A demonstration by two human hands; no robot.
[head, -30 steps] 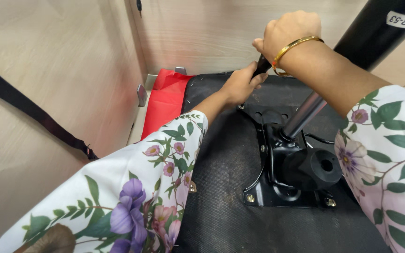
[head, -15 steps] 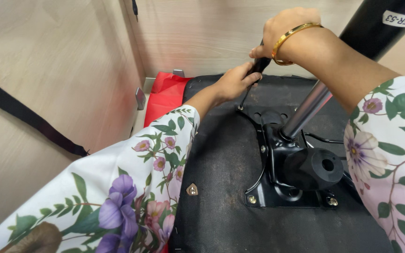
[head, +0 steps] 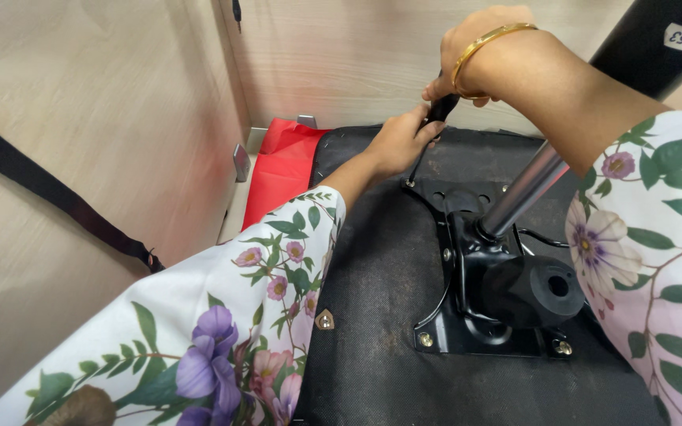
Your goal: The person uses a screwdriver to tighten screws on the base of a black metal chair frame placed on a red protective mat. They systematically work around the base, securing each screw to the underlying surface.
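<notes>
- To my left stands a pale wood-grain panel (head: 80, 158), evenly lit, with no hard shadows.
- A second wood-grain panel (head: 341, 55) faces me, meeting the first in a corner.
- A black strap (head: 49, 193) slants across the left panel.
- A small metal bracket (head: 241, 162) sits near that corner.

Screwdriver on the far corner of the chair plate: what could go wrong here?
The screwdriver leans, so its tip may slip off the screw. The left hand steadies the shaft close to that tip and could get jabbed. The right hand works beside the gas cylinder, which may limit its turning room.
</notes>
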